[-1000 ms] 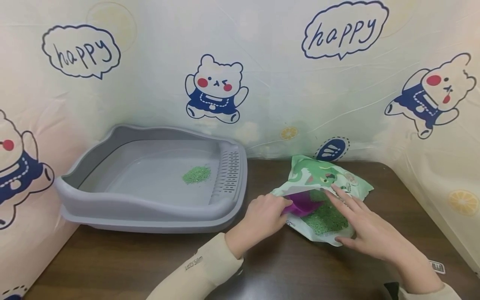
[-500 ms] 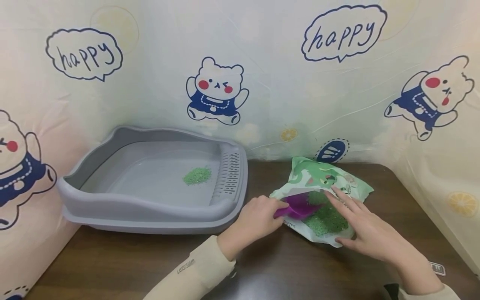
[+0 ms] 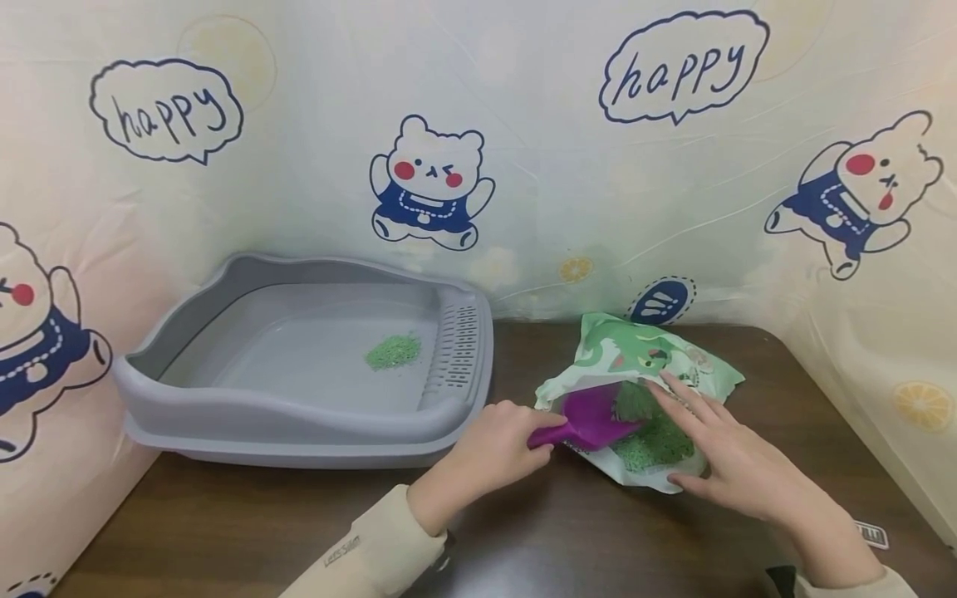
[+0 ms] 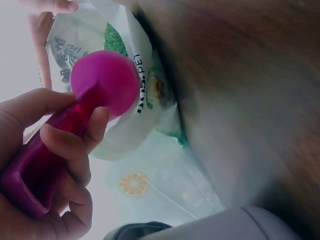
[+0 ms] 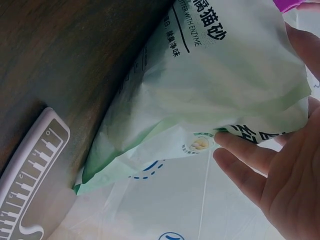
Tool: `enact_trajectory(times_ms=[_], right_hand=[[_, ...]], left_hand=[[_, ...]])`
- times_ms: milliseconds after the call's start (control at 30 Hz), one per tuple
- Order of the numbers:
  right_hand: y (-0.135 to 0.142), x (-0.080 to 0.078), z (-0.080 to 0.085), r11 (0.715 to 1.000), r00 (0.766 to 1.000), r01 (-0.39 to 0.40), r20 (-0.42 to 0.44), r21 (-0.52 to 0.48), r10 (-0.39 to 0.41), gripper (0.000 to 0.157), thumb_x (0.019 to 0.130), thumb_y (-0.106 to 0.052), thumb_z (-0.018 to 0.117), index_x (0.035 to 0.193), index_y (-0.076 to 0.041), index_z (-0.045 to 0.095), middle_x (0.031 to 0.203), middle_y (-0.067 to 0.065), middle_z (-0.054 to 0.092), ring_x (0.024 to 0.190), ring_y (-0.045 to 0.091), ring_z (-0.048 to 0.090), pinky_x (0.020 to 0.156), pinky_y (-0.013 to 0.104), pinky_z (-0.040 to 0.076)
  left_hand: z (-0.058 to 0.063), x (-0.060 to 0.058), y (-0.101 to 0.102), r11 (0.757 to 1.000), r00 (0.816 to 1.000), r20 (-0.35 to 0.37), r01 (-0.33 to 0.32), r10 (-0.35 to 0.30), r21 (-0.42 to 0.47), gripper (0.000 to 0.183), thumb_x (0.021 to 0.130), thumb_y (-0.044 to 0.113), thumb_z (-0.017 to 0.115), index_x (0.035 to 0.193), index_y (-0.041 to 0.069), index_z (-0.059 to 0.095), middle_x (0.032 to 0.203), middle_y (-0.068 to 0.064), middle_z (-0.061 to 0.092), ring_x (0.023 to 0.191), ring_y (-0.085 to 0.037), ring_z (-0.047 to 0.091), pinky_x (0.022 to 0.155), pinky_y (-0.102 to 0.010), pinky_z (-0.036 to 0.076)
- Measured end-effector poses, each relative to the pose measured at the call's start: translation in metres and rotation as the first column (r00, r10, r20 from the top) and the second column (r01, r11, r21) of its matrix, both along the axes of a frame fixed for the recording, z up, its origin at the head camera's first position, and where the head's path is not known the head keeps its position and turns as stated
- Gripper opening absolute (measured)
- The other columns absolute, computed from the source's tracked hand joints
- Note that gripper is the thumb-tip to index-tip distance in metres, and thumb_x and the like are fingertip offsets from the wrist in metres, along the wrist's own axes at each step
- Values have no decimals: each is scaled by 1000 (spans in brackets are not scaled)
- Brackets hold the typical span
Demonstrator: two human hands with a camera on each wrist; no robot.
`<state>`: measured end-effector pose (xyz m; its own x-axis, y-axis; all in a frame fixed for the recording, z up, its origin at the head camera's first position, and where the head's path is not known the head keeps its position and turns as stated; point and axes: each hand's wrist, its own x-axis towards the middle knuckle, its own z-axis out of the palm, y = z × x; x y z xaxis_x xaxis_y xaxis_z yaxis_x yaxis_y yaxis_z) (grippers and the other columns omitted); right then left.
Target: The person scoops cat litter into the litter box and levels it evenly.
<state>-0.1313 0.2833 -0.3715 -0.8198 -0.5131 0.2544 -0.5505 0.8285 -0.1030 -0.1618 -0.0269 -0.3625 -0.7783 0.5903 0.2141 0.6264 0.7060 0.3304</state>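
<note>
The left hand is closed around the handle of the purple scoop, fingers and thumb wrapped about it, as the left wrist view confirms. The scoop's long axis runs roughly left to right across the dark wooden table, handle end toward the left hand, bowl end pointing right into the mouth of the green litter bag, where it lies among the green granules. The right hand lies flat with fingers extended on the upper face of the bag, pressing it down and gripping nothing; the right wrist view shows the fingertips against the bag's film. The bag lies on the table right of centre, its opening facing left toward the scoop. The grey litter tray stands to the left of both hands, its near right corner just beside the left hand, with a small heap of green litter on its floor. The left hand is the nearer to the tray; the tray lies to its left and slightly beyond it
</note>
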Motion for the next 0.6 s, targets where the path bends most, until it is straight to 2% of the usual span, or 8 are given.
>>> enact_trajectory(times_ms=[200, 600], right_hand=[[-2, 1, 2, 1000, 999, 30, 29, 8, -30, 114, 73, -31, 86, 161, -23, 15, 167, 5, 15, 129, 47, 45, 69, 35, 54], [-5, 0, 1, 1000, 1000, 27, -9, 13, -27, 116, 71, -32, 87, 161, -22, 15, 166, 7, 18, 128, 42, 46, 70, 37, 55]], left_hand=[[3, 7, -13, 998, 1000, -5, 28, -28, 57, 35, 84, 18, 72, 119, 22, 74, 65, 10, 61, 52, -2, 38, 46, -17, 30], [1, 17, -30, 992, 998, -39, 59, -55, 113, 36, 84, 18, 72, 119, 23, 74, 61, 10, 60, 49, 0, 38, 46, -14, 31]])
